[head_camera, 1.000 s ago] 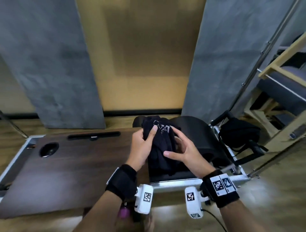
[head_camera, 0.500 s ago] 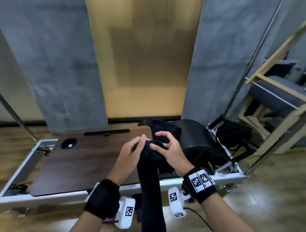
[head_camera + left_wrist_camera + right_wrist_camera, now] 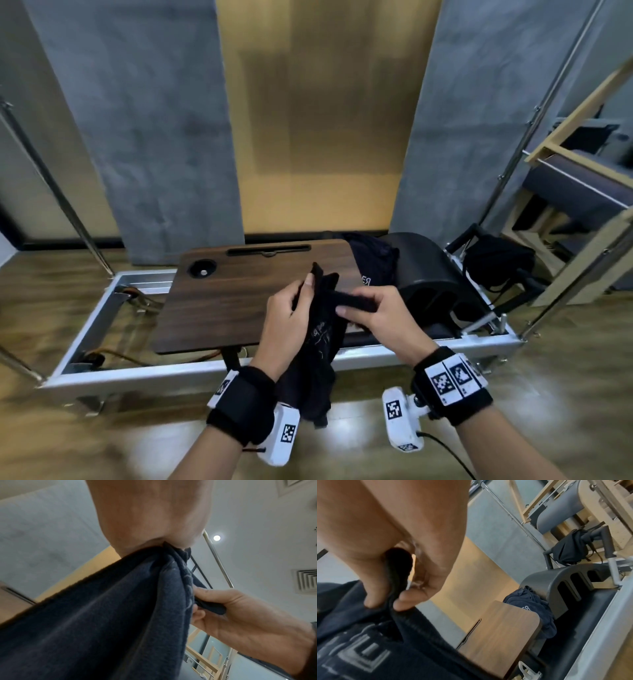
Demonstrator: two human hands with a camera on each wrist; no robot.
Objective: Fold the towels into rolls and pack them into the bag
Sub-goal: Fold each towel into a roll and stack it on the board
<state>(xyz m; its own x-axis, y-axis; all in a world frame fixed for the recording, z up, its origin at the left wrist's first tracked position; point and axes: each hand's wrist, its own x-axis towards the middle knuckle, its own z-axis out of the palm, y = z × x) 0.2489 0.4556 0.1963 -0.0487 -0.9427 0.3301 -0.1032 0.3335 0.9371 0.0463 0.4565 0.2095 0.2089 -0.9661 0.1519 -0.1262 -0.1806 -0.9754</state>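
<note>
A dark navy towel hangs in the air between both hands, above the near edge of the wooden board. My left hand grips its upper edge, fingers curled round the cloth. My right hand pinches another part of the top edge between thumb and fingers. The rest of the towel, with pale printed lettering, drops below my wrists. More dark towels lie bunched at the board's far right corner. A black bag sits at the right.
A black arched barrel stands right of the board on the metal frame. Wooden gym apparatus fills the right side. Slanted metal poles rise at left and right. Wood flooring surrounds the frame.
I lifted one towel off the pile by the barrel and drew it toward me. It now hangs between my hands, which have spread slightly apart along its top edge.
</note>
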